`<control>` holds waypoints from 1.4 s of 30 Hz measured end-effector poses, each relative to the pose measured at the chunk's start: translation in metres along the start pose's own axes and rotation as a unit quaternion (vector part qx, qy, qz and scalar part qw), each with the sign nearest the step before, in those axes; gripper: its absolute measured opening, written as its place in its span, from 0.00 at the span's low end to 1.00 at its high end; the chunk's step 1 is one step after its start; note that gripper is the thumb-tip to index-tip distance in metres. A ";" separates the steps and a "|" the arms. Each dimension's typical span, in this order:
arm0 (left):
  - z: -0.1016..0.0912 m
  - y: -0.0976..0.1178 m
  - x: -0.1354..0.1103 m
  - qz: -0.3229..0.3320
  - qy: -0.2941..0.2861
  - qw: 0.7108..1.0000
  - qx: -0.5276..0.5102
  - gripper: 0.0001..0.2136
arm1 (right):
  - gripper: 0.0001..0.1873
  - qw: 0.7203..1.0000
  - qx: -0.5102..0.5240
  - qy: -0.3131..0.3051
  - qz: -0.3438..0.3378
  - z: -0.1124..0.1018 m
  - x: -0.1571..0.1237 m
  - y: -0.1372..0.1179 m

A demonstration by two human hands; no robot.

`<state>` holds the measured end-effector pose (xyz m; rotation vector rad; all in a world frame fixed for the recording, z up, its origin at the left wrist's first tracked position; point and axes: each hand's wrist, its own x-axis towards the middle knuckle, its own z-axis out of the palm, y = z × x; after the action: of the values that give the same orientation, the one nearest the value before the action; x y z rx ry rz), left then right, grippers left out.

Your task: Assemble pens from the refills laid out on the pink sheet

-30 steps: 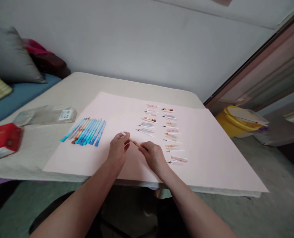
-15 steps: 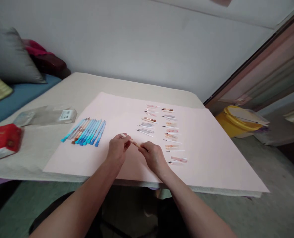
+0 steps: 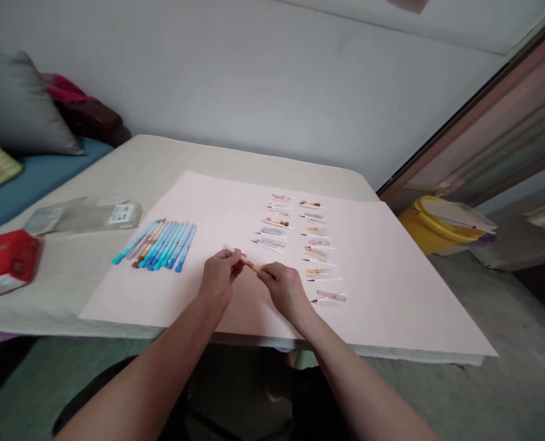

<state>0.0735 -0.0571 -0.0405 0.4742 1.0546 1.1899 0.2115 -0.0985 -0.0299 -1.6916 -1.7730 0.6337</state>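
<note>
Near the front of the pink sheet, both hands are on one slim beige and brown pen. My left hand is closed round its left part, and a pale end sticks out above the thumb. My right hand pinches its right end. To the right lie two columns of pen parts, with white refills beside small barrels. On the left rests a row of several blue pens, a few brown ones among them.
A clear plastic wrapper with a white label and a red packet lie on the table's left side. A grey cushion is at the back left. A yellow bucket stands on the floor at right.
The pen has turned slightly between the fingers. Both hands keep nearly the same place, and the laid-out parts have not moved.
</note>
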 end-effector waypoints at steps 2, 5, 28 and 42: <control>0.001 0.000 0.001 -0.006 -0.001 1.000 -0.014 0.07 | 0.08 1.000 0.017 -0.004 0.006 -0.001 0.000 0.000; 0.003 0.001 0.000 -0.018 -0.003 0.999 -0.027 0.08 | 0.09 0.999 0.032 -0.010 0.014 -0.002 0.001 0.001; -0.002 0.011 -0.001 0.016 0.022 0.998 -0.064 0.04 | 0.15 0.999 -0.041 -0.004 -0.019 -0.008 -0.008 0.001; 0.009 0.004 -0.013 0.000 -0.047 0.998 -0.033 0.05 | 0.15 0.996 -0.082 -0.040 0.020 0.008 -0.005 -0.008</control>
<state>0.0795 -0.0655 -0.0279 0.4740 0.9332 1.1872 0.2001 -0.1035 -0.0300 -1.8384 -1.8964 0.5943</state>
